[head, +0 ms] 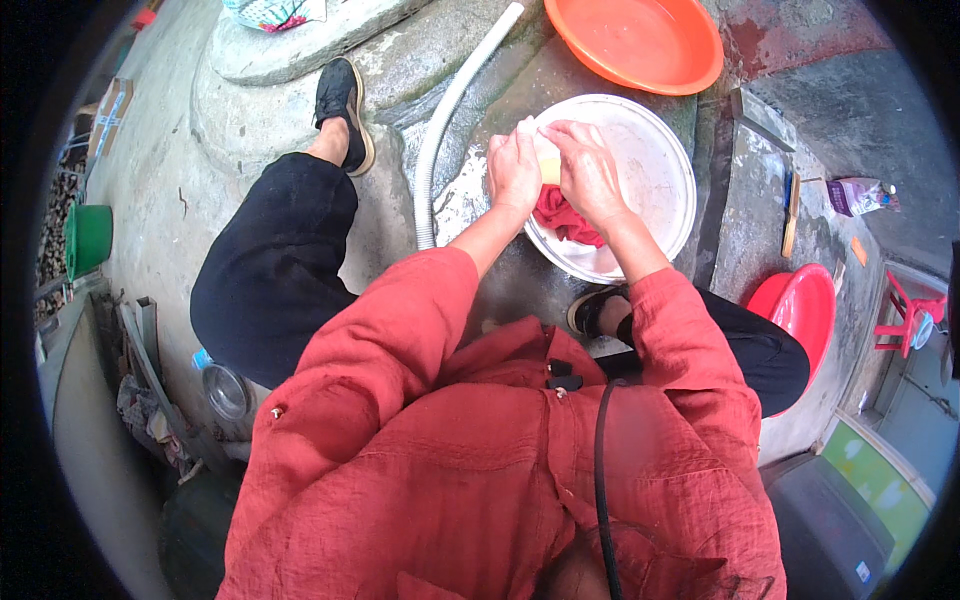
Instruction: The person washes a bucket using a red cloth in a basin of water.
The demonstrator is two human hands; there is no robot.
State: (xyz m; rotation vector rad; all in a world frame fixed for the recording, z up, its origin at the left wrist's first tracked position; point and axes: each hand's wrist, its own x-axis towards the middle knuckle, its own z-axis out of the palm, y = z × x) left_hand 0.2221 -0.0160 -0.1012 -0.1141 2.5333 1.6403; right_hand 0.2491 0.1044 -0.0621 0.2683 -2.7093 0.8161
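Observation:
A white basin with a pale rim lies on the wet ground between my feet. Both hands are over its left part. My left hand and my right hand meet at the fingertips around a pale yellowish object, perhaps a bar of soap; the fingers partly cover it, and which hand bears it I cannot tell. Red cloth lies bunched in the basin just below the hands, partly behind my right wrist.
An orange basin stands beyond the white one, and a red basin is beside my right leg. A ribbed white hose runs left of the hands. Wooden-handled brush-like tool and purple pouch lie at right.

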